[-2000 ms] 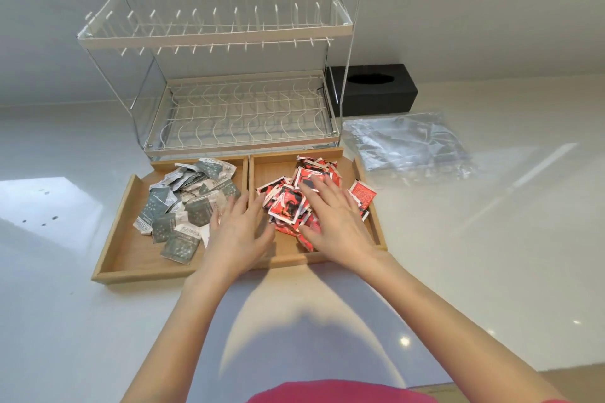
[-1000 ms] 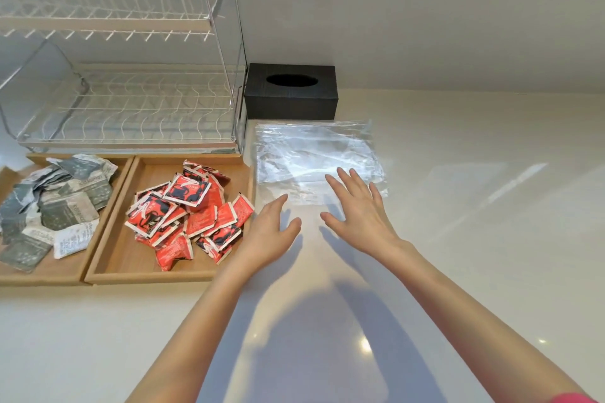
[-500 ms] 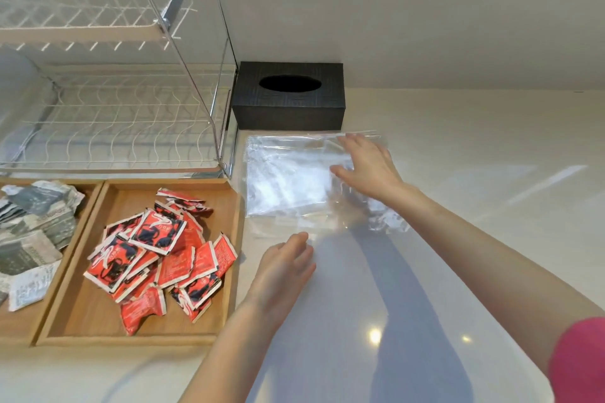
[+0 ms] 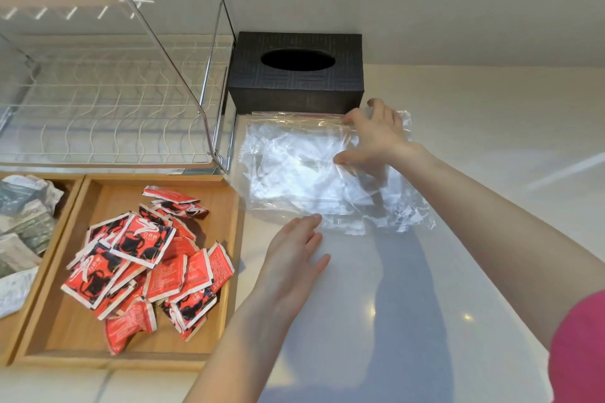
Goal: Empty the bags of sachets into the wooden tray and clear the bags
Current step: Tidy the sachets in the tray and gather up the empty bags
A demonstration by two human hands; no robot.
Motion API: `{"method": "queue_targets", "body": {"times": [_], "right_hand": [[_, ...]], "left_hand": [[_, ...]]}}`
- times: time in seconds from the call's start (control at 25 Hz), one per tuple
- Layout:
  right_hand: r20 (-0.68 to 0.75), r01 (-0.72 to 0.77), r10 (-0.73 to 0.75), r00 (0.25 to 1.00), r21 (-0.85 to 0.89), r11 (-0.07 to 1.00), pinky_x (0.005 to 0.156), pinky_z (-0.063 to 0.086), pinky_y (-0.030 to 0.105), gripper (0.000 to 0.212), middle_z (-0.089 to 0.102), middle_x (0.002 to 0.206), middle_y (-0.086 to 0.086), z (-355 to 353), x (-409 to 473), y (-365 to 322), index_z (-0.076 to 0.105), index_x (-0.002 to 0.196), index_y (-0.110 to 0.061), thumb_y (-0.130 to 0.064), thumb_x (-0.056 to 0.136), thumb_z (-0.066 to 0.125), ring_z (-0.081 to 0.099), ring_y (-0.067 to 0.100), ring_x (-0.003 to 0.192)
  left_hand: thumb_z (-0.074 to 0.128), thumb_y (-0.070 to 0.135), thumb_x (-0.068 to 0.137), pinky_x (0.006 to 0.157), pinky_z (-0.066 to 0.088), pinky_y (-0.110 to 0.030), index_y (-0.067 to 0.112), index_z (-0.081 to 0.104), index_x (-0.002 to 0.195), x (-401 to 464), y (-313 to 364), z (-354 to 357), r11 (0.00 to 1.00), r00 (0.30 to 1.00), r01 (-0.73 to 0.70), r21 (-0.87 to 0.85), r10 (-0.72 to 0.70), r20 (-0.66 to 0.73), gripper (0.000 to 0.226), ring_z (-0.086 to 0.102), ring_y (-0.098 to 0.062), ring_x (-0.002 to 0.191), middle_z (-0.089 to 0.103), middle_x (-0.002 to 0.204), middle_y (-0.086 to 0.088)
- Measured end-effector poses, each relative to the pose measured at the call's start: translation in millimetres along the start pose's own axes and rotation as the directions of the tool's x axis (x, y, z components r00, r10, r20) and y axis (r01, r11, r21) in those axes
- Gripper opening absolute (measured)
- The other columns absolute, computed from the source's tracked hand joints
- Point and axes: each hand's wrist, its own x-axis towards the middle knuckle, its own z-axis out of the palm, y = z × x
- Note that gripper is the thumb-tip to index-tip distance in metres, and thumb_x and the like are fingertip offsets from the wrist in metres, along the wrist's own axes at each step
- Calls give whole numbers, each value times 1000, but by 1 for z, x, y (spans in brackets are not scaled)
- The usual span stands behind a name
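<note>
Clear empty plastic bags (image 4: 294, 170) lie flat on the white counter, right of the wooden tray (image 4: 229, 271). My right hand (image 4: 376, 141) rests on the bags' far right corner, fingers curled over the plastic and thumb pressed on it. My left hand (image 4: 294, 258) lies flat and spread on the counter, fingertips touching the bags' near edge. Red sachets (image 4: 147, 258) fill the tray's right compartment; grey and white sachets (image 4: 23, 222) fill the left one.
A black tissue box (image 4: 294, 75) stands against the wall just behind the bags. A two-tier wire dish rack (image 4: 108, 91) stands behind the tray, its right post close to the bags' left edge. White counter stretches to the right.
Both hands left the sachets in the tray and moved right to the plastic bags. The right hand reached the far corner and curled onto the plastic; the view shifted right and closer.
</note>
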Motion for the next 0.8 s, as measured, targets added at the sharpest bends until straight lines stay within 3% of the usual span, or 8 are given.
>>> {"method": "queue_targets", "body": {"times": [0.08,0.2,0.32,0.4,0.52,0.68,0.8], "right_hand": [[39,-15,16,999,-22,1000,110,16,44,78,33,134,17,-1,3,0,36,126,-16,-50,65,72,29,35,126],[21,-14,15,1000,-56,998,106,22,44,84,40,127,16,0,4,-3,33,123,-11,-52,62,73,35,34,119],[46,-15,17,999,-36,999,96,31,42,82,49,125,17,1,3,-5,33,124,-8,-49,65,72,40,34,116],[88,-16,21,996,-59,998,83,35,38,69,56,118,15,-1,-1,-6,41,117,-9,-48,68,70,49,32,107],[104,-10,14,995,-36,999,70,33,33,41,58,101,9,-3,-14,-5,46,90,-14,-44,72,67,50,27,87],[60,-42,29,998,227,973,60,36,32,31,56,88,5,-2,-39,0,43,79,-19,-35,71,70,51,27,83],[85,-71,40,996,399,914,65,41,27,44,62,69,-10,-13,-63,1,51,106,-14,-34,73,70,54,17,80]], "left_hand": [[56,16,85,101,38,-40,9,53,113,2,1,2,1000,1000,-6,-5,6,-6,28,45,-19,122,51,109,-4],[53,13,87,99,37,-34,12,56,87,5,1,6,1000,1000,-10,-26,9,-16,4,50,-17,111,52,94,-1],[52,8,86,88,39,-26,11,51,100,10,-4,3,996,1000,-27,-85,25,-18,15,53,-13,98,51,84,0],[53,6,84,79,41,-22,12,47,102,12,-5,1,993,1000,-24,-114,22,-15,19,53,-11,83,49,77,0],[53,6,84,69,40,-19,11,54,81,9,-1,1,995,1000,-7,-96,8,6,6,52,-9,66,53,74,0],[55,14,85,68,39,-20,15,55,74,1,0,0,998,1000,-1,-67,1,-4,12,52,-8,71,54,74,1],[56,17,85,58,39,-17,18,51,67,-9,2,-4,997,1000,-14,-77,14,7,18,54,-3,57,49,63,4]]}}
